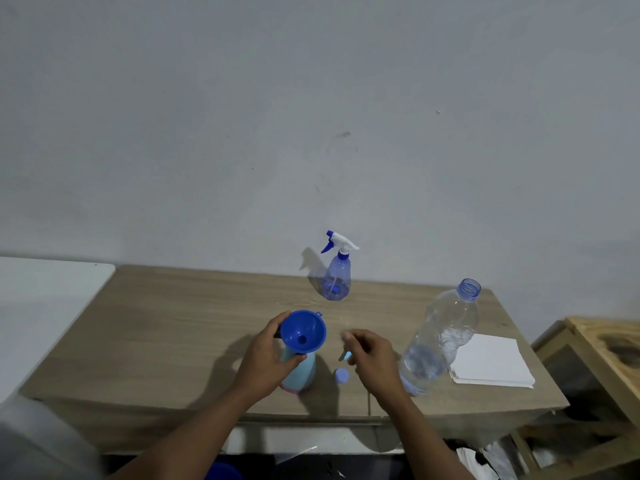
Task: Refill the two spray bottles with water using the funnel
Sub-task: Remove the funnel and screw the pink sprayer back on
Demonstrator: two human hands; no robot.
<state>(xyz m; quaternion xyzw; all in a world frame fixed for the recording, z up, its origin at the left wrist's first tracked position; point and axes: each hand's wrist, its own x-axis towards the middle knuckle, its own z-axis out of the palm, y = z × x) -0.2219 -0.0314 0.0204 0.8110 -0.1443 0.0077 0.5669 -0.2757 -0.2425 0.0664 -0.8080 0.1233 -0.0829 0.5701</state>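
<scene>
Blue funnel [303, 332] perched in neck; gripped pale spray bottle [301, 374] with left hand [266, 355], pinched small pale-blue part [345, 356] with right hand [372, 355]. Risked funnel tipping, spilling during pour.

Plain room: wooden table [173, 323], bare wall [311, 116].

1. Table [156, 323]: bears the items below.
2. Trigger spray bottle [336, 278]: at the back, centre.
3. Near bottle [301, 372]: front centre, held by the left hand [268, 355]; funnel [303, 332] in its neck.
4. Cap [342, 375]: just right of the near bottle.
5. Sprayer head [346, 356]: in the right hand [370, 355], above the cap.
6. Water bottle [440, 341]: right of the cap.
7. Paper stack [491, 362]: just right of the water bottle.
</scene>
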